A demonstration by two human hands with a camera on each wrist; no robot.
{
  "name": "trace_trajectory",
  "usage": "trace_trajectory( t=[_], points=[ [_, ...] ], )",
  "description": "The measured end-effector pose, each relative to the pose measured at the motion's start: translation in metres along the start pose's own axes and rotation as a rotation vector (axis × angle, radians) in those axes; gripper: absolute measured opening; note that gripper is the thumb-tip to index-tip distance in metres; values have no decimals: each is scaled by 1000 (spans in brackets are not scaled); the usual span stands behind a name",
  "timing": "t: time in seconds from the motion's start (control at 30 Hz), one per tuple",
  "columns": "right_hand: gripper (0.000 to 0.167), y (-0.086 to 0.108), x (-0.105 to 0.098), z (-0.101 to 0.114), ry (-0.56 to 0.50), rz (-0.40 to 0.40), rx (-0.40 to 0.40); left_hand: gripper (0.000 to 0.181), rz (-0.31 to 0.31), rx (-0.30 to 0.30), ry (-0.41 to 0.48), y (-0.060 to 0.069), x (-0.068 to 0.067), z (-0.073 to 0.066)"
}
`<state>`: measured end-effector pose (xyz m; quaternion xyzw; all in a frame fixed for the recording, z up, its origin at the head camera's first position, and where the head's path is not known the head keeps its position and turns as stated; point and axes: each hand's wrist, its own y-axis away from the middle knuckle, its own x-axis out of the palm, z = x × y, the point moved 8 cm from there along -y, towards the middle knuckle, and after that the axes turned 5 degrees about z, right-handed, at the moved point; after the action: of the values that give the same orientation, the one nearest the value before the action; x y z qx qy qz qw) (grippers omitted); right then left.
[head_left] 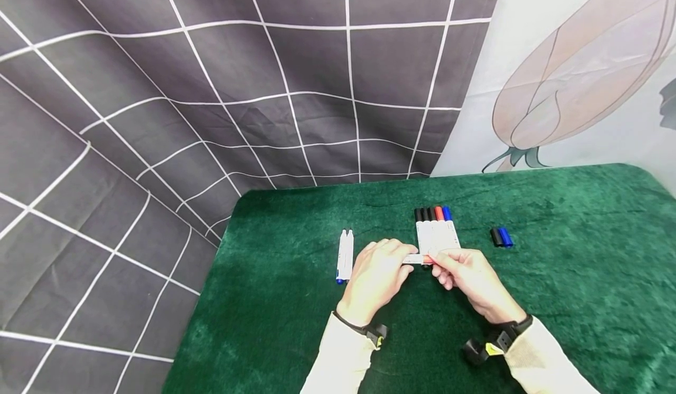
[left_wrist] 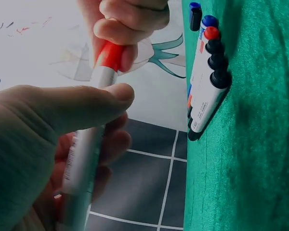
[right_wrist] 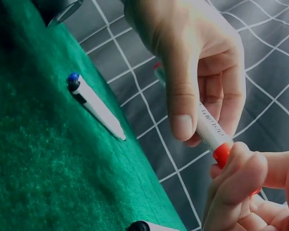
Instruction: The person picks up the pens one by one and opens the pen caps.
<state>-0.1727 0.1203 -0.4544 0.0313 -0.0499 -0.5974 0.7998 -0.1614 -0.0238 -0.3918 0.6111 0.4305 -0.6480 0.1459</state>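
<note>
A white marker with a red cap (head_left: 413, 259) is held between both hands, above the green cloth. My left hand (head_left: 376, 273) grips its white barrel (left_wrist: 82, 154), the thumb lying along it. At the other end my right hand (head_left: 475, 279) pinches the red cap (left_wrist: 111, 56) between thumb and fingers; part of the cap (right_wrist: 222, 154) shows beside the fingertips. Just beyond the hands lies a row of several capped white markers (head_left: 438, 235), with black, red and blue caps side by side.
Two uncapped white markers (head_left: 345, 256) lie left of my left hand, their tips pointing away. A black cap (head_left: 496, 237) and a blue cap (head_left: 506, 237) lie together at the right on the green cloth (head_left: 274, 300). A grey gridded curtain (head_left: 317, 59) hangs behind.
</note>
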Motion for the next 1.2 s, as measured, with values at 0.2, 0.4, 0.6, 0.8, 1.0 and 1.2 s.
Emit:
trace_trajectory(
  t=[0.2,0.4,0.6,0.8,1.0,1.2],
  points=[
    [32,1,1,-1,-17,31,25,23,-64,53,14,0,-5,-4],
    [31,2,2,-2,-31,60,42,19,-101,100,63,1,-6,-5],
    [21,1,2,1,-65,118,-8,16,-100,88,129,2,-5,0],
    [21,2,2,4,-14,136,-49,15,-122,94,185,4,-9,2],
    [29,2,1,11,103,103,-115,17,-123,124,245,3,-11,4],
    [27,2,1,16,130,104,-140,19,-111,128,295,5,-12,7]
  ],
)
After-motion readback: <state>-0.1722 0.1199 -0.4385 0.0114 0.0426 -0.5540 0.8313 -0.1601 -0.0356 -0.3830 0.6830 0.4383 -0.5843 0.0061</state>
